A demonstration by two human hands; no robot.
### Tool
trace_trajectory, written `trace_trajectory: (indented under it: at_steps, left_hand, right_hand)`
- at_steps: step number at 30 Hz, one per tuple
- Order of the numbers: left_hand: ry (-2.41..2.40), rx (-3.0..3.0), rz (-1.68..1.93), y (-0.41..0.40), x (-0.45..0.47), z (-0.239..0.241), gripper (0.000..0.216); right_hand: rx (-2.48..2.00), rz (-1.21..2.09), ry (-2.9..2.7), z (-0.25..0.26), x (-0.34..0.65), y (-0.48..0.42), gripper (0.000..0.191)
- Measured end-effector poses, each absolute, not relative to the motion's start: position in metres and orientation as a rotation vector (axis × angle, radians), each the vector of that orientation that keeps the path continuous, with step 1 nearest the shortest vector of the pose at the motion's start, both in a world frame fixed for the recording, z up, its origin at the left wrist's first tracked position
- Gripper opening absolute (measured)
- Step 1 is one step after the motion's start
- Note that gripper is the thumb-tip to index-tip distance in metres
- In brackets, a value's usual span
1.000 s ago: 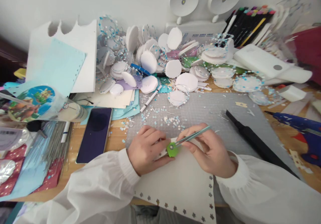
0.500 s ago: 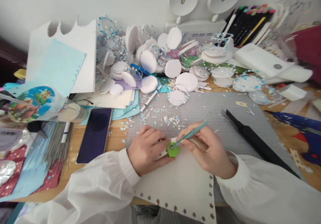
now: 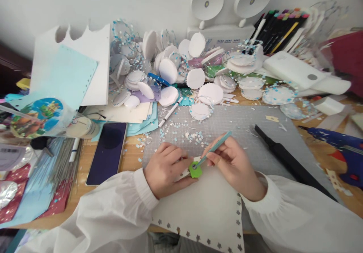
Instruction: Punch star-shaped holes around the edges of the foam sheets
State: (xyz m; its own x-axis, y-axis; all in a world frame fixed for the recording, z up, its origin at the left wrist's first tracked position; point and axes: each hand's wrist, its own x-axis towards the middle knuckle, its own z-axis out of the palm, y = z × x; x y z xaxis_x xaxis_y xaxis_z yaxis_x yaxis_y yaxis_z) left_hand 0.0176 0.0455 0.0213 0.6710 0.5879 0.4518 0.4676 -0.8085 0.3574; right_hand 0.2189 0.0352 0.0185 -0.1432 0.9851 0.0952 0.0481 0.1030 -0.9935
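My left hand [image 3: 166,168] is closed on a small green punch [image 3: 195,169] that sits on the corner of a white paper sheet [image 3: 207,207] with tiny flower-shaped holes along its edge. My right hand [image 3: 234,162] pinches a pair of teal tweezers [image 3: 213,149]. The tweezer tips rest in the round opening of the punch. Both hands lie over a grey cutting mat [image 3: 227,124], close to the desk's front edge.
Small blue and white paper flowers [image 3: 184,132] are scattered on the mat. White foam discs [image 3: 195,77] are heaped behind it. A dark phone [image 3: 107,151] lies left, a black bar [image 3: 289,162] and blue glue gun [image 3: 337,147] right, markers [image 3: 280,26] at the back.
The tweezers in my right hand have tilted steeper, their back end rising, while the tips stay in the punch. My left hand has held still.
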Motion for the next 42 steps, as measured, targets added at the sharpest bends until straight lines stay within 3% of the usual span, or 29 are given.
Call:
trace_trajectory:
  at_steps: [24, 27, 33, 36, 42]
  left_hand:
    - [0.822, 2.627, 0.796, 0.041, 0.02, 0.023, 0.025]
    - [0.826, 2.609, 0.804, 0.041, 0.019, 0.023, 0.024]
    - [0.837, 2.502, 0.814, 0.043, 0.018, 0.023, 0.028]
    - [0.861, 2.314, 0.832, 0.042, 0.019, 0.026, 0.03]
    - [1.019, 1.86, 0.875, 0.028, 0.027, 0.037, 0.026]
  right_hand:
    - [-1.021, 1.344, -1.169, 0.018, 0.217, 0.039, 0.008]
    - [-1.119, 1.103, -1.341, 0.018, 0.226, 0.044, 0.007]
    - [-1.678, 0.188, -1.746, 0.008, 0.262, 0.067, 0.011]
    - [-1.598, -0.022, -1.795, 0.016, 0.266, 0.068, 0.021]
    - [-0.822, 0.499, -2.161, 0.038, 0.24, 0.037, 0.041]
